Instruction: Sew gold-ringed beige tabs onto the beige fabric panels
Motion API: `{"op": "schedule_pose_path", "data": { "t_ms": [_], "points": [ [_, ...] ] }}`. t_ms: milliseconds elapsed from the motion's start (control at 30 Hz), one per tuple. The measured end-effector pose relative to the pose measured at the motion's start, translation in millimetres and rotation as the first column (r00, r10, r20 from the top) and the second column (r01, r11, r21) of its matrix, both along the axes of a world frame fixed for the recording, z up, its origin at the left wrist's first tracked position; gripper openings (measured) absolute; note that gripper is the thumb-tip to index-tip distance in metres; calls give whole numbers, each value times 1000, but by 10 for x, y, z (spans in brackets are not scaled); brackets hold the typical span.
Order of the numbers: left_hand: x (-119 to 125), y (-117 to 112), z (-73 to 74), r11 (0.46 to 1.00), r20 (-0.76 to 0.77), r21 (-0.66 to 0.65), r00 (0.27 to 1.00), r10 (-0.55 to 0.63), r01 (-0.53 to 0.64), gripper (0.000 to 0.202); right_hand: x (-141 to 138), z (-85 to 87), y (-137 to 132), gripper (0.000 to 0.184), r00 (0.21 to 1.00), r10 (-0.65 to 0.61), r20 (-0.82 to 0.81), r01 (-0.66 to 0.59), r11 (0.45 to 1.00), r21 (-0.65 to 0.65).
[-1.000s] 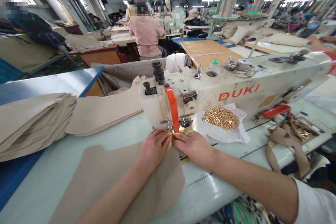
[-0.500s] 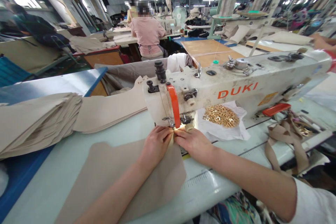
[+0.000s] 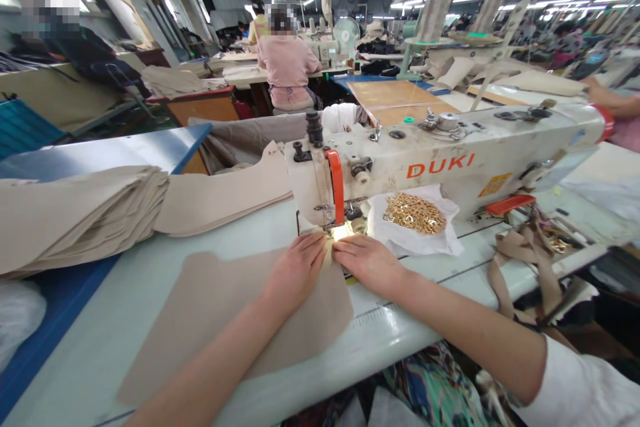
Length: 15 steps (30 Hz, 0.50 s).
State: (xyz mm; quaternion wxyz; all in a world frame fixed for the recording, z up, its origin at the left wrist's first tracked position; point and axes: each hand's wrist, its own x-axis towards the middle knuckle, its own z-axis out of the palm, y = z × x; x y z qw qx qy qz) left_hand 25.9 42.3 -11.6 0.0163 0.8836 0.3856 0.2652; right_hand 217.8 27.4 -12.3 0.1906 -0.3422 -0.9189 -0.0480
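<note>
A beige fabric piece lies flat on the sewing machine's bed, its upper edge running up to the lit needle area. My left hand presses on that edge, fingers closed together and pinching the cloth just left of the presser foot. From the other side my right hand has its fingertips closed on the same edge, close to the left ones. The white sewing machine stands right behind both hands, with an orange lever guard above them. My hands hide the needle point and the pinched cloth.
Stacks of cut beige fabric lie at left. Gold metal rings sit on white cloth beside the machine head. Beige straps hang at the right near an orange-red tray. A person in pink sits ahead.
Both hands have drawn slightly back from the needle, and more of its light shows between them and the machine. The camera view has shifted a little.
</note>
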Motion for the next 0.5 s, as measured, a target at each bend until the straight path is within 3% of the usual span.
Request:
{"op": "schedule_pose_path", "data": {
  "t_ms": [333,500],
  "points": [
    [-35,37,-56,999,-133,-33,991,-12,8,39,-14,34,18,7,998,-5,57,6,1000,-25],
    [-42,38,-57,1000,-129,-23,992,-16,13,40,-32,31,16,8,998,-18,61,19,1000,-15]
  ]
}}
